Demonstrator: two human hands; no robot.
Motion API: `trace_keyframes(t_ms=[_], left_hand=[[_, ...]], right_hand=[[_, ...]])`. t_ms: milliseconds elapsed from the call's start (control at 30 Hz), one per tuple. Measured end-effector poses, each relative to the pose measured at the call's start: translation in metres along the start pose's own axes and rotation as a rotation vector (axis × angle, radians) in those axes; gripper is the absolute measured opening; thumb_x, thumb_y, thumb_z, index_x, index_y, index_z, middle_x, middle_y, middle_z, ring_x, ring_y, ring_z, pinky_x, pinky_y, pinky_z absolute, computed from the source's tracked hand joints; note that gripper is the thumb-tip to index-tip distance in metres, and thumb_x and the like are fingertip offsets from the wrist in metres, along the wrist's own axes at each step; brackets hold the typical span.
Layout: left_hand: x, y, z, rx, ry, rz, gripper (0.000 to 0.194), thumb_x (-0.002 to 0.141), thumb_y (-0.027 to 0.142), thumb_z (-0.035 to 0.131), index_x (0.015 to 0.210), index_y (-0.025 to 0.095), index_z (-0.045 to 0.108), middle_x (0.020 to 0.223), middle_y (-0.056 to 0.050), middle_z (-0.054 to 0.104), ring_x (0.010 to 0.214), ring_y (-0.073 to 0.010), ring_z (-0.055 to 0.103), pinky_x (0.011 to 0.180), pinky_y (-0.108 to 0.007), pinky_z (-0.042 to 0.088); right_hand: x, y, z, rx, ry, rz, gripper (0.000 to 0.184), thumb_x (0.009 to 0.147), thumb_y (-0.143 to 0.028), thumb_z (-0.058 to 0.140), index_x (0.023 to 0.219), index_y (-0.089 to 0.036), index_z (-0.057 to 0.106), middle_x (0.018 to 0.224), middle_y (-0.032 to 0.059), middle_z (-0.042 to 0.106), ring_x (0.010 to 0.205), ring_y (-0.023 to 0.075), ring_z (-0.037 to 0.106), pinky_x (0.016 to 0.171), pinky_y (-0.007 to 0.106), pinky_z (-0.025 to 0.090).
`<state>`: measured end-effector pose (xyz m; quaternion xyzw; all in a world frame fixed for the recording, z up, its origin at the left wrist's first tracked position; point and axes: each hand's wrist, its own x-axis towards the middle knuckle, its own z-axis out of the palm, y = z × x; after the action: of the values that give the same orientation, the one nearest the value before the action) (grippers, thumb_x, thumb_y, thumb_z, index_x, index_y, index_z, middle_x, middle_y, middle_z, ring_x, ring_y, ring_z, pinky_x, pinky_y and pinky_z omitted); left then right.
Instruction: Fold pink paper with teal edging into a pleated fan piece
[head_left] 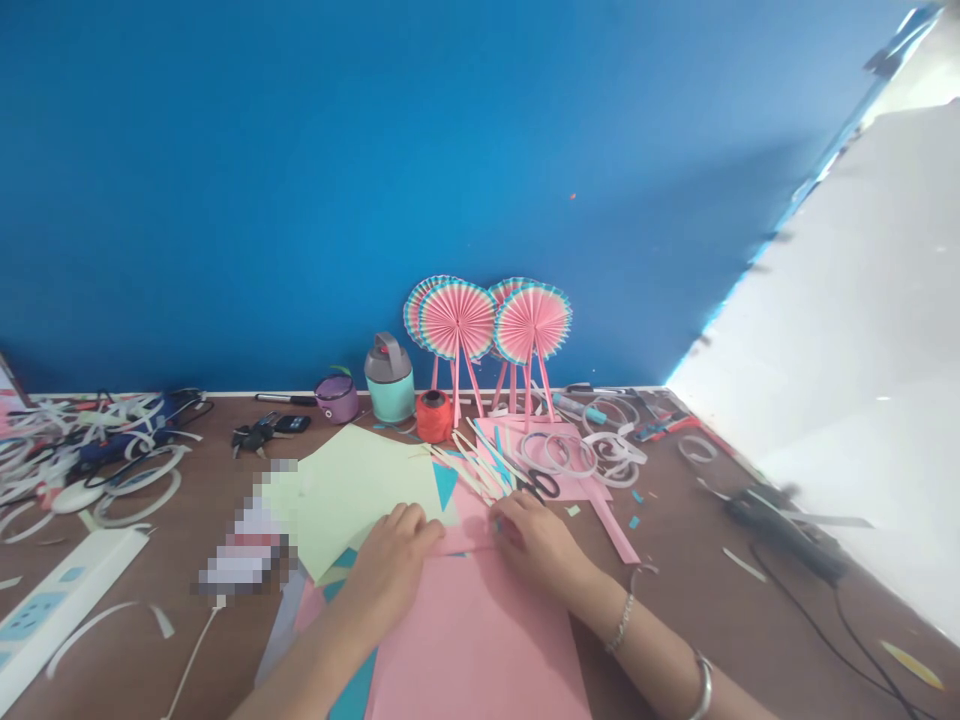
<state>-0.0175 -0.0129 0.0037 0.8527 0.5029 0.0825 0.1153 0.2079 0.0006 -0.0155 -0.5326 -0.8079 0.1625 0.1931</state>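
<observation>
A sheet of pink paper (480, 640) lies in front of me, with a narrow pink paper strip (466, 538) across its far end. My left hand (397, 555) has its curled fingers on the left end of that strip. At the other end, my right hand (536, 545) is closed with bent fingers on the strip; the fingertips are partly hidden. Pale green paper (360, 480) lies beyond and left of my left hand. Black-handled scissors (541, 485) and thin cream paper strips (480, 470) lie just past my right hand.
Pink pleated paper fans (457, 320) on sticks lean against the blue wall. Near them stand a teal glue-gun-like bottle (390, 385), a red spool (434, 415) and a purple cup (337, 398). A power strip (67, 600) lies left, a black corded tool (787, 530) right.
</observation>
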Motion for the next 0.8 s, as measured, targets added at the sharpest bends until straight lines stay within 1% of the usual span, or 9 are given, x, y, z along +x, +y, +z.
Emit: trace_keyframes(t_ms=[67, 133, 233, 367, 500, 567, 633, 733, 800], left_hand=[[-0.001, 0.002, 0.002, 0.023, 0.054, 0.074, 0.030, 0.091, 0.011, 0.042, 0.103, 0.029, 0.064, 0.093, -0.003, 0.053, 0.091, -0.0196, 0.047, 0.075, -0.031, 0.036], [-0.001, 0.004, 0.003, 0.022, 0.075, 0.140, 0.031, 0.092, 0.013, 0.045, 0.107, 0.034, 0.063, 0.096, -0.002, 0.053, 0.094, -0.0197, 0.046, 0.078, -0.031, 0.036], [0.001, 0.005, 0.000, 0.037, 0.070, 0.176, 0.029, 0.091, 0.014, 0.046, 0.101, 0.031, 0.068, 0.096, -0.003, 0.054, 0.094, -0.0205, 0.045, 0.079, -0.033, 0.037], [0.000, 0.000, -0.007, 0.055, 0.035, 0.130, 0.033, 0.086, 0.006, 0.047, 0.083, 0.026, 0.073, 0.091, -0.004, 0.057, 0.089, -0.0205, 0.045, 0.075, -0.034, 0.036], [-0.003, -0.010, -0.017, 0.024, 0.006, 0.046, 0.047, 0.070, -0.008, 0.045, 0.076, 0.028, 0.074, 0.090, -0.004, 0.059, 0.090, -0.0201, 0.047, 0.074, -0.034, 0.035], [-0.003, -0.015, -0.020, 0.001, -0.010, 0.029, 0.049, 0.064, -0.009, 0.043, 0.073, 0.028, 0.074, 0.089, -0.004, 0.060, 0.091, -0.0200, 0.048, 0.075, -0.034, 0.036], [-0.001, -0.019, -0.021, -0.024, -0.008, 0.025, 0.045, 0.061, -0.008, 0.043, 0.067, 0.026, 0.073, 0.089, -0.003, 0.060, 0.091, -0.0200, 0.049, 0.075, -0.034, 0.036], [0.003, -0.026, -0.017, -0.101, 0.084, 0.011, 0.037, 0.061, -0.004, 0.042, 0.057, 0.022, 0.067, 0.083, -0.003, 0.060, 0.086, -0.0194, 0.050, 0.075, -0.034, 0.037], [0.006, -0.032, -0.012, -0.216, 0.244, -0.027, 0.036, 0.066, -0.002, 0.038, 0.063, 0.021, 0.065, 0.080, -0.003, 0.059, 0.083, -0.0182, 0.052, 0.075, -0.032, 0.039]], right_hand=[[-0.002, -0.002, 0.000, -0.058, -0.003, -0.141, 0.033, 0.079, -0.002, 0.047, 0.102, -0.020, 0.062, 0.092, 0.0054, 0.056, 0.084, 0.0178, 0.050, 0.072, 0.027, 0.037], [-0.004, -0.003, 0.002, -0.117, -0.025, -0.289, 0.035, 0.084, -0.003, 0.046, 0.107, -0.024, 0.062, 0.095, 0.0058, 0.055, 0.086, 0.0182, 0.048, 0.074, 0.029, 0.036], [-0.005, -0.002, 0.006, -0.198, -0.044, -0.396, 0.032, 0.089, -0.011, 0.048, 0.110, -0.029, 0.063, 0.097, 0.0064, 0.055, 0.086, 0.0192, 0.046, 0.074, 0.031, 0.034], [-0.005, 0.001, 0.005, -0.249, -0.050, -0.366, 0.032, 0.085, -0.010, 0.053, 0.107, -0.030, 0.065, 0.099, 0.0062, 0.057, 0.087, 0.0198, 0.046, 0.072, 0.031, 0.031], [-0.009, 0.001, -0.004, -0.226, -0.056, -0.306, 0.030, 0.080, -0.009, 0.056, 0.100, -0.028, 0.068, 0.097, 0.0057, 0.058, 0.089, 0.0201, 0.047, 0.073, 0.031, 0.031], [-0.010, 0.001, -0.007, -0.205, -0.058, -0.295, 0.031, 0.076, -0.009, 0.057, 0.099, -0.027, 0.068, 0.097, 0.0053, 0.058, 0.090, 0.0201, 0.047, 0.074, 0.032, 0.032], [-0.011, 0.001, -0.008, -0.207, -0.059, -0.311, 0.032, 0.075, -0.008, 0.057, 0.099, -0.026, 0.067, 0.095, 0.0051, 0.058, 0.089, 0.0201, 0.047, 0.075, 0.032, 0.033], [-0.010, 0.006, -0.004, -0.216, -0.035, -0.366, 0.033, 0.078, -0.006, 0.051, 0.101, -0.024, 0.066, 0.088, 0.0055, 0.059, 0.083, 0.0195, 0.048, 0.073, 0.032, 0.035], [-0.009, 0.010, -0.001, -0.172, 0.011, -0.392, 0.035, 0.079, -0.005, 0.048, 0.102, -0.024, 0.067, 0.086, 0.0061, 0.059, 0.080, 0.0190, 0.049, 0.070, 0.032, 0.037]])
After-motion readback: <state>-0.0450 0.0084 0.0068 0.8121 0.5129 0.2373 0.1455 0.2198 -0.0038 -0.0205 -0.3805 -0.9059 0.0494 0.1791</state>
